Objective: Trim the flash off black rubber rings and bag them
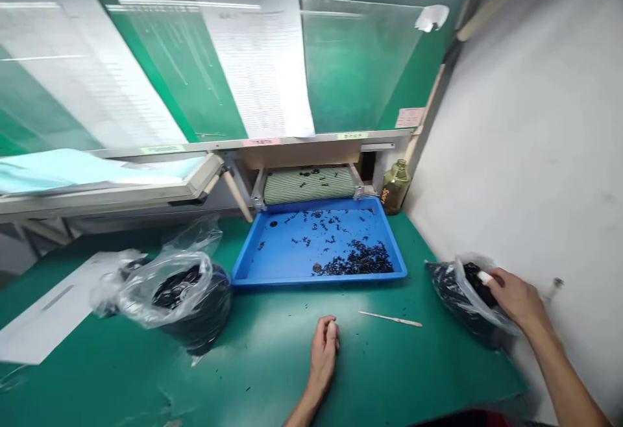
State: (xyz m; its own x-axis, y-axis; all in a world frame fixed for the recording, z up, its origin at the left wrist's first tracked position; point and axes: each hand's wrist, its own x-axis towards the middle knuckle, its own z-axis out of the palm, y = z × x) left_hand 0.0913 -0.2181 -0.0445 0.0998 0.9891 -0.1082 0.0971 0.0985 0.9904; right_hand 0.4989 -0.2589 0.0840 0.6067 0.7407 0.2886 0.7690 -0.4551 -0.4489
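Observation:
At the right table edge, my right hand is at the mouth of a clear plastic bag of black parts. Its fingers are bent together over the parts, a white covering shows on one digit, and what they grip, if anything, is hidden. My left hand rests on the green table with its fingers curled in and the thumb against them; its inside is out of sight. Ahead of it lies a blue tray with small black pieces heaped toward the near right corner. A thin pale stick lies between my hands.
On the left stands a larger open bag of black rings, beside a white sheet. Behind the tray, a striped conveyor belt carries some black pieces. A bottle stands by the white wall. Small black bits dot the table.

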